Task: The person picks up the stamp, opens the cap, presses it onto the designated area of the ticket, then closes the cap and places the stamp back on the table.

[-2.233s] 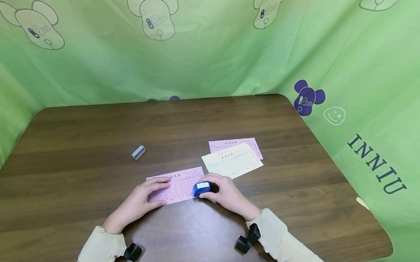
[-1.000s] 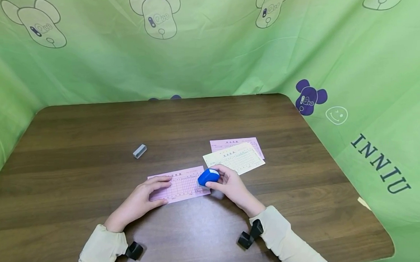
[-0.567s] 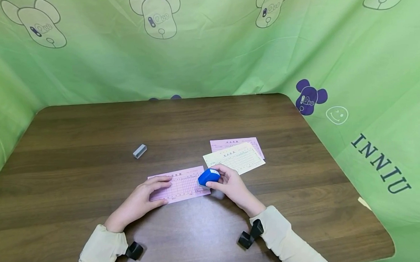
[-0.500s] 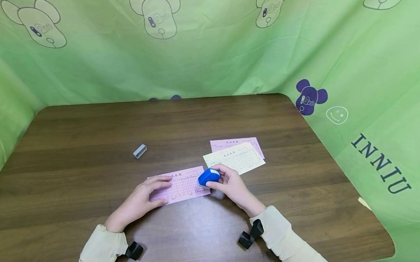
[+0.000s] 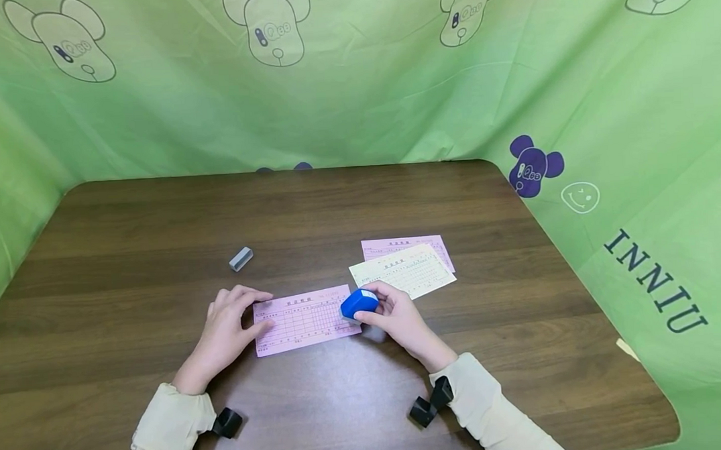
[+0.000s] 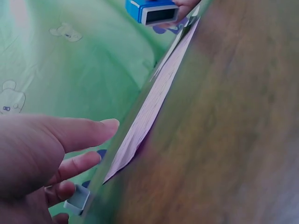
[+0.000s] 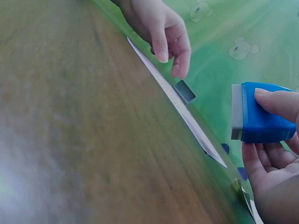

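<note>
My right hand (image 5: 401, 320) pinches a blue stamp (image 5: 359, 303) between thumb and fingers, over the right end of a pink printed slip (image 5: 307, 324). In the left wrist view the dark rectangular face of the stamp (image 6: 161, 15) shows inside a pale frame. The right wrist view has the thumb across the body of the stamp (image 7: 266, 112), which is raised above the slip. At the slip's left edge my left hand (image 5: 223, 332) hovers, thumb and fingers spread with nothing between them. The pink slip lies flat, its left part uncovered.
A small grey cap (image 5: 241, 259) lies on the brown wooden table (image 5: 144, 261) behind the left hand. Right of centre, a cream slip (image 5: 401, 271) overlaps a second pink slip (image 5: 397, 243). Green printed cloth (image 5: 355, 104) hangs behind the table and down its sides.
The right hand lifted the stamp from the slip and then kept it there. Within the last half second the left hand came off the slip, moving left and slightly back.
</note>
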Available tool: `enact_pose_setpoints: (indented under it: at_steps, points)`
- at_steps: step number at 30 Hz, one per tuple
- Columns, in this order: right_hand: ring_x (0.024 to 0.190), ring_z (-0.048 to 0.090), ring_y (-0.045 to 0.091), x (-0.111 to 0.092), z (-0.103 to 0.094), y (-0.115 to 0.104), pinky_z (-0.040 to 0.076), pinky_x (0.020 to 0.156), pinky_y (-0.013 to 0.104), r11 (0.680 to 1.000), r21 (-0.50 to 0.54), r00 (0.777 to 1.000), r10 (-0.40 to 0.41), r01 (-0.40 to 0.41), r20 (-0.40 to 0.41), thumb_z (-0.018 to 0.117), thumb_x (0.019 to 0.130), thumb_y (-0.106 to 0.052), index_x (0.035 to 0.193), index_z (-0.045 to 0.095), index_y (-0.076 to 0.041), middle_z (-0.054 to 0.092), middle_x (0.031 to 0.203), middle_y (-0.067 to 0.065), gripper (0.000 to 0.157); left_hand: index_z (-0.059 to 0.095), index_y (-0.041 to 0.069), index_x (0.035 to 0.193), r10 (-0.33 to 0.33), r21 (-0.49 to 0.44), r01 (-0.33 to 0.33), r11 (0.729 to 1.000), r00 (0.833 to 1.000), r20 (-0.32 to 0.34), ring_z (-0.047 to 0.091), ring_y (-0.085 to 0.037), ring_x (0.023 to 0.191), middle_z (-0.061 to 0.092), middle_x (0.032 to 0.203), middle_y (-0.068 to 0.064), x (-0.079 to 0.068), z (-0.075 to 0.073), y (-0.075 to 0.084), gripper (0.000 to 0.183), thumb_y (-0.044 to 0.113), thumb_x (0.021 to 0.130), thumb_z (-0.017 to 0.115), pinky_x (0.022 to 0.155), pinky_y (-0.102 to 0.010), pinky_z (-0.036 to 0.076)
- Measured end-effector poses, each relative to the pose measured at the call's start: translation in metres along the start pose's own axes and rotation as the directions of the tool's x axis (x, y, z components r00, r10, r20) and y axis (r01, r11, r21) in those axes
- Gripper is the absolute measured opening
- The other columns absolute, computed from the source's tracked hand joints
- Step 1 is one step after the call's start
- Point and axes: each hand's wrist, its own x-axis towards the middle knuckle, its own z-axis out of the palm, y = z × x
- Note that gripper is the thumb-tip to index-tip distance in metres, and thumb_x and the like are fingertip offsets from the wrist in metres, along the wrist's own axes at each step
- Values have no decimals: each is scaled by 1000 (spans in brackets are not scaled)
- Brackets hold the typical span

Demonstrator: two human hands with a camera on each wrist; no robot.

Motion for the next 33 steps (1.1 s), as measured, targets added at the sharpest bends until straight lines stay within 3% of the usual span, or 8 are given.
enact_pose_setpoints:
  at_steps: [5, 10, 27, 33]
  points:
    - [89, 60, -1, 0, 0, -1, 49, 82, 12, 1000, -8, 1000, 6, -6, -3, 68, 83, 6, 119, 51, 15, 60, 112, 32, 40, 68, 11, 114, -84, 54, 83, 995, 996, 20, 47, -27, 98, 63, 108, -7, 1, -3, -1, 39, 20, 78, 80, 79, -40, 28]
    - [89, 60, -1, 0, 0, -3, 49, 82, 12, 1000, -9, 1000, 15, -15, -4, 68, 83, 7, 119, 51, 15, 60, 112, 32, 41, 68, 11, 114, -124, 94, 121, 988, 992, 21, 48, -28, 98, 62, 105, -7, 1, -5, -2, 40, 23, 78, 80, 79, -42, 25]
    - [88, 59, 0, -1, 0, -4, 49, 81, 12, 1000, -3, 1000, 22, -22, -4, 68, 83, 6, 119, 51, 15, 61, 111, 30, 41, 65, 10, 107, -160, 112, 157, 981, 987, 21, 49, -28, 94, 60, 96, -5, 1, -7, -4, 36, 24, 77, 80, 78, -44, 26]
    - [88, 60, 0, -1, 0, -6, 49, 81, 12, 1000, 4, 1000, 12, -12, -3, 69, 83, 6, 118, 51, 16, 63, 108, 22, 41, 65, 11, 105, -167, 112, 163, 980, 986, 26, 49, -27, 93, 60, 95, -4, 1, -8, -4, 34, 24, 78, 80, 79, -44, 26]
